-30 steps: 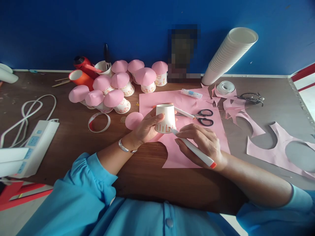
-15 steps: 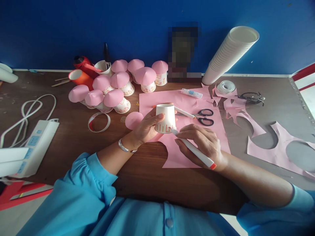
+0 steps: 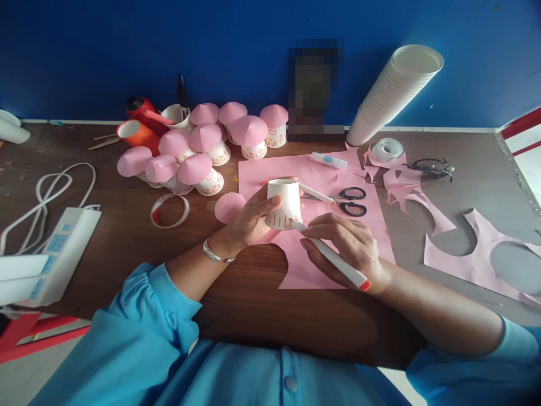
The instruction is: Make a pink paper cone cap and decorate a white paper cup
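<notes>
A white paper cup is upside down in my left hand, thumb on its near side and fingers behind it. Short orange and yellow strokes run along the cup's lower rim. My right hand grips a white marker with an orange-red end, its tip at the marks on the cup. Another white marker with an orange end juts out beyond the cup; its other end is hidden behind the cup. Under both hands lies pink paper, with black-handled scissors on it.
Several decorated cups with pink cone roofs stand at the back left. A stack of paper cups leans on the blue wall. A glue tube, tape roll, glasses and paper scraps lie rightward; a power strip lies left.
Almost nothing differs. Both hands keep their hold, and the marker tip stays at the cup's lower rim with only a slight shift.
</notes>
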{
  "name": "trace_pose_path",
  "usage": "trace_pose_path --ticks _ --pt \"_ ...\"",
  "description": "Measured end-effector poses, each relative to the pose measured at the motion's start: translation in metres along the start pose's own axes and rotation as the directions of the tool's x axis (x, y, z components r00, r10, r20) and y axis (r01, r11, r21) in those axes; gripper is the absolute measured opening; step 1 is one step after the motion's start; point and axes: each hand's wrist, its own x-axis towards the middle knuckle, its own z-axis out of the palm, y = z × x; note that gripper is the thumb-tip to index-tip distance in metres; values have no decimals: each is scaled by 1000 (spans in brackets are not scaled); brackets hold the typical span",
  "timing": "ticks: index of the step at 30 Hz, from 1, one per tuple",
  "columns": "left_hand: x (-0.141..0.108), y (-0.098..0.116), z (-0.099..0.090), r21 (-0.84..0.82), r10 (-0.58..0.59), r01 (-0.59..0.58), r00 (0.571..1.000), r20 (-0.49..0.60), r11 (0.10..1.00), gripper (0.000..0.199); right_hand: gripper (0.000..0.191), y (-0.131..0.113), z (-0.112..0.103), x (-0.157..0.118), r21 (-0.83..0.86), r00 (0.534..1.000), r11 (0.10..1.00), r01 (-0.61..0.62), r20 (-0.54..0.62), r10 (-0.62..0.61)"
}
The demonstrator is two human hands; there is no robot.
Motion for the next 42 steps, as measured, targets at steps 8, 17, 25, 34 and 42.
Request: trace_pose_path --ticks 8,17,25,34,42 --pt "0 0 -2 6 -8 8 1000 0 1000 60 23 0 0 1 -4 1000 1000 1 5 -1" --pt "0 2 0 0 -6 6 1000 16 1000 52 29 -1 -4 3 5 1000 1000 8 -6 -8" --pt "0 2 -2 9 -3 3 1000 -2 1000 61 22 -3 -5 3 -2 1000 1000 -1 -2 1" --pt "0 2 0 18 -13 14 996 -83 1000 50 21 -2 -4 4 -23 1000 1000 8 -30 -9" --pt "1 4 2 43 -9 13 997 -83 999 39 22 -1 -6 4 -25 1000 1000 12 -25 -12"
